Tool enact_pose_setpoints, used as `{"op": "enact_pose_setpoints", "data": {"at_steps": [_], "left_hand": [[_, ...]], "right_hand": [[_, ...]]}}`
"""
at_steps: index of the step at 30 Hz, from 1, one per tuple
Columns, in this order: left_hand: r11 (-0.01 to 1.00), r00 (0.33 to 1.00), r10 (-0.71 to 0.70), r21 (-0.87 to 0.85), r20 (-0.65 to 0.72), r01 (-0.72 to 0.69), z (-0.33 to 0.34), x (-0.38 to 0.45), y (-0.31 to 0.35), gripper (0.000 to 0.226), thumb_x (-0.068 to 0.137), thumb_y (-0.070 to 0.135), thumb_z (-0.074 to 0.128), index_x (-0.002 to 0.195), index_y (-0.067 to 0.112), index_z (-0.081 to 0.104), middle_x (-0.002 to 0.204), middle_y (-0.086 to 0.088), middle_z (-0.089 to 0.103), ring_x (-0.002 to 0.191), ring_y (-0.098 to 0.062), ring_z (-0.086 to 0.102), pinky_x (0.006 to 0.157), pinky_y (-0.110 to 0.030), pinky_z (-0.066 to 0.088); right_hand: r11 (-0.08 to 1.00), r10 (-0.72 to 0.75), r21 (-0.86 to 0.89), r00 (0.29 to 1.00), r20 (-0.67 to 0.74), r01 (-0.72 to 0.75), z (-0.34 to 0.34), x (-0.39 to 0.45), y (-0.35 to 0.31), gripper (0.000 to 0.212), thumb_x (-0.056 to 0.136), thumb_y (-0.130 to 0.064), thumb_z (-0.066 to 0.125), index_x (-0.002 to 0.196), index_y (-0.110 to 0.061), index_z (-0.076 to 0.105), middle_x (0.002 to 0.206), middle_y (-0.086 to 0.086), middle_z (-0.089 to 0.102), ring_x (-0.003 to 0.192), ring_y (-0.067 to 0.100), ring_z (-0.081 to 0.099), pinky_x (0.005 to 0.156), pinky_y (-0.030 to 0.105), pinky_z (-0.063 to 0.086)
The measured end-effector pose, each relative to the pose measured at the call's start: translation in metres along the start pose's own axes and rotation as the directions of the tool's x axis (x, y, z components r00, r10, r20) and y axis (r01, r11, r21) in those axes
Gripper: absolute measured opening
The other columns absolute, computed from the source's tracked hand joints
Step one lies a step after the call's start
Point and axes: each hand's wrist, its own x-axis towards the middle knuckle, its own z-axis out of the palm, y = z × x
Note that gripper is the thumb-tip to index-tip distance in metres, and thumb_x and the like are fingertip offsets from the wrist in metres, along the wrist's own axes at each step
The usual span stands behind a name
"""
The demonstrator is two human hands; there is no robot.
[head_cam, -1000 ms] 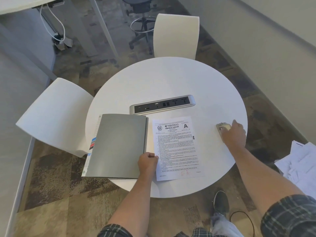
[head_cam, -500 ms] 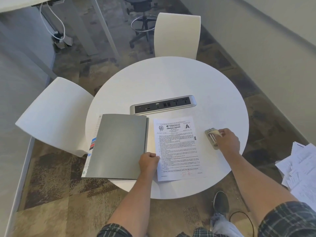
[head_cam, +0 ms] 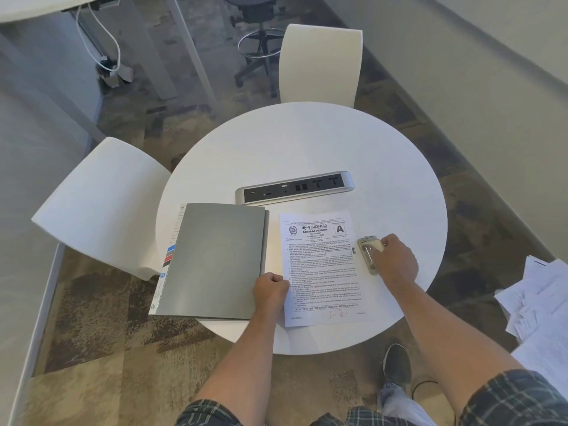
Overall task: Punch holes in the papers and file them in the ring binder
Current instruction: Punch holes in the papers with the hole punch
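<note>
A grey ring binder lies closed on the left part of the round white table, with coloured tabs showing at its left edge. Right beside it lies a printed paper. My left hand rests as a fist on the paper's lower left edge, next to the binder. My right hand grips a small metal hole punch that touches the paper's right edge.
A silver power socket strip is set into the table behind the binder and paper. White chairs stand at the left and at the back. A heap of loose papers lies at the far right, off the table.
My right hand has slid the hole punch leftward across the table, from well to the right of the paper up to its right edge. My left hand has stayed on the paper.
</note>
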Motion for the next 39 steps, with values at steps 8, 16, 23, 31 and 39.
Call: {"op": "enact_pose_setpoints", "data": {"at_steps": [8,16,23,31,39], "left_hand": [[0.962,0.963,0.266,-0.083,0.053,-0.261,0.011,-0.018,0.031,0.011,0.071,0.013,0.066,0.067,0.018,0.057,0.098,0.004,0.073,0.084,-0.016,0.066,0.070,-0.027,0.050],[0.893,0.921,0.356,-0.347,0.157,-0.286,0.020,-0.020,0.055,0.005,0.079,0.019,0.077,0.083,0.017,0.077,0.108,0.007,0.078,0.098,-0.016,0.073,0.080,-0.028,0.059],[0.963,0.987,0.077,-0.266,0.142,-0.037,0.010,-0.005,0.049,0.056,0.083,0.058,0.072,0.118,0.015,0.067,0.118,-0.008,0.070,0.110,-0.027,0.067,0.097,-0.043,0.054],[0.929,0.990,-0.011,-0.364,0.138,0.061,-0.001,0.006,0.025,0.012,0.096,0.022,0.072,0.089,0.012,0.070,0.102,-0.013,0.078,0.086,-0.026,0.073,0.084,-0.040,0.060],[0.989,0.999,0.036,-0.141,-0.003,-0.036,-0.003,0.015,0.012,0.018,0.093,0.013,0.071,0.075,0.013,0.069,0.085,-0.006,0.075,0.070,-0.021,0.067,0.067,-0.031,0.056]], "right_hand": [[0.842,-0.407,0.513,0.822,0.399,0.168,0.032,-0.047,-0.043,0.056,0.083,-0.064,0.069,0.130,-0.034,0.061,0.111,-0.012,0.073,0.092,0.006,0.072,0.084,0.032,0.058],[0.570,-0.393,0.814,0.831,0.393,-0.116,0.027,-0.055,-0.067,0.024,0.098,-0.007,0.057,0.113,-0.017,0.072,0.105,0.013,0.077,0.088,0.026,0.074,0.080,0.041,0.060],[0.305,-0.401,0.897,0.811,0.426,-0.321,0.006,-0.036,-0.048,0.024,0.094,0.002,0.059,0.116,-0.003,0.067,0.110,0.021,0.074,0.093,0.033,0.072,0.087,0.046,0.058],[0.484,-0.215,0.834,0.889,0.406,-0.264,-0.003,-0.035,-0.020,0.022,0.097,0.003,0.055,0.110,-0.006,0.070,0.084,-0.007,0.078,0.080,0.025,0.073,0.081,0.046,0.062],[0.910,-0.094,0.412,0.991,0.099,0.045,0.017,-0.018,0.004,0.022,0.092,-0.015,0.067,0.111,-0.018,0.077,0.104,0.000,0.075,0.089,0.014,0.068,0.079,0.021,0.051]]}}
